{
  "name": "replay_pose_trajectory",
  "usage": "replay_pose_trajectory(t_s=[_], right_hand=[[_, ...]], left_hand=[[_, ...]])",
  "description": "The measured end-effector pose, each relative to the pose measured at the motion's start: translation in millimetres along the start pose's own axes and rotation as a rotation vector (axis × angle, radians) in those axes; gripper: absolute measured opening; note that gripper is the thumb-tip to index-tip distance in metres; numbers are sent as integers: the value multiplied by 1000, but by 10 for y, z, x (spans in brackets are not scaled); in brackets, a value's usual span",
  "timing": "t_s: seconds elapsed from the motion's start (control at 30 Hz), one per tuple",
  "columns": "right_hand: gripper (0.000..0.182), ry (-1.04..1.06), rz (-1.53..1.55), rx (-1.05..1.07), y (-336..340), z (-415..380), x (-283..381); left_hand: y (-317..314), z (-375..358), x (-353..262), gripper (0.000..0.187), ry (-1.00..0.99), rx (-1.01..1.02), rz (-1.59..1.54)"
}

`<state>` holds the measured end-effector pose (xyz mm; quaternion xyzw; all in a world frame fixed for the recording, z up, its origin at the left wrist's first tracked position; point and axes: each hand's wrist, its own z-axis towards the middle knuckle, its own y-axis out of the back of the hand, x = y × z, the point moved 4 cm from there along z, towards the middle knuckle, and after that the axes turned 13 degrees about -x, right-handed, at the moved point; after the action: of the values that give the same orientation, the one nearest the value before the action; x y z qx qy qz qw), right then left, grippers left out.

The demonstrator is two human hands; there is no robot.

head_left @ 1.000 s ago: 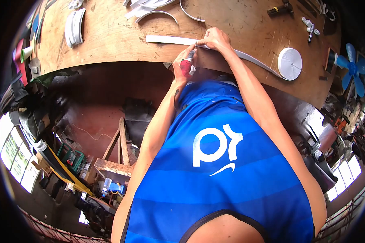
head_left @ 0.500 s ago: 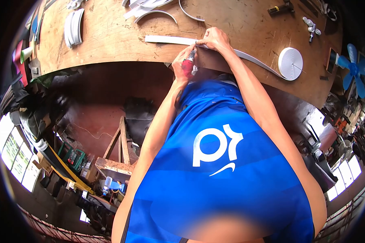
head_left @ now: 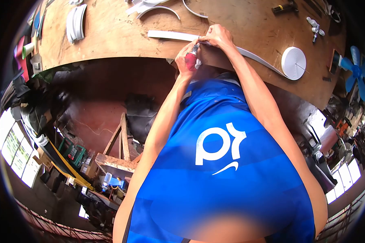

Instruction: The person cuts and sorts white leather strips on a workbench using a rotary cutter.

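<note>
A white flat strip (head_left: pixel 172 35) lies along the near edge of the wooden table (head_left: pixel 109 36). It runs past both hands to a white coil (head_left: pixel 293 63) on the right. My right hand (head_left: pixel 218 36) is closed, thumb and fingers pinching the strip from above. Close beside it, my left hand (head_left: pixel 185 58) is wrapped around a red-handled tool (head_left: pixel 190 61). Its grey, narrow front end points up at the strip, right by the right fingertips. The tool's exact kind is hard to make out, as the fingers hide part of it.
Curved white pieces (head_left: pixel 76 24) lie stacked at the table's left, and thin white arcs (head_left: pixel 160 9) at the back. A black-and-yellow tool (head_left: pixel 284 8) and small white fittings (head_left: pixel 314 30) lie at the back right. A blue fan (head_left: pixel 357 71) stands beyond the right edge.
The whole view has shifted slightly. Both hands stay together at the same stretch of strip, with the left hand's fingers turned a little around the tool.
</note>
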<state>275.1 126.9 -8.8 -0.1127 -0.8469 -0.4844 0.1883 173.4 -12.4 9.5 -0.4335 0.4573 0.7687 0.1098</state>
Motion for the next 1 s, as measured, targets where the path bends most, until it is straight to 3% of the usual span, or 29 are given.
replay_pose_trajectory(t_s=[0.23, 0.53, 0.7, 0.77, 0.9, 0.93, 1.0], right_hand=[[36, -35, -55, -23, 5, -13, 6], [38, -7, 13, -17, -37, 14, -32], [39, 15, 16, -47, -65, 49, -64], [40, 8, -13, -17, -108, 32, -96], [40, 27, 12, 18, 0, -32, -49], [39, 54, 35, -16, -21, -54, -71], [30, 55, 153, 5, 23, -162, -46]], left_hand=[[62, -15, -48, 32, 38, -9, -15], [55, -77, 55, 34, -94, 7, 7], [115, -110, 32, 29, -68, -27, -27], [73, -108, 100, 32, 52, 25, -93], [245, -158, 0, 26, 37, -32, -116], [281, -191, 36, 27, 216, 71, -88], [399, -203, 161, 28, 331, 115, -119]])
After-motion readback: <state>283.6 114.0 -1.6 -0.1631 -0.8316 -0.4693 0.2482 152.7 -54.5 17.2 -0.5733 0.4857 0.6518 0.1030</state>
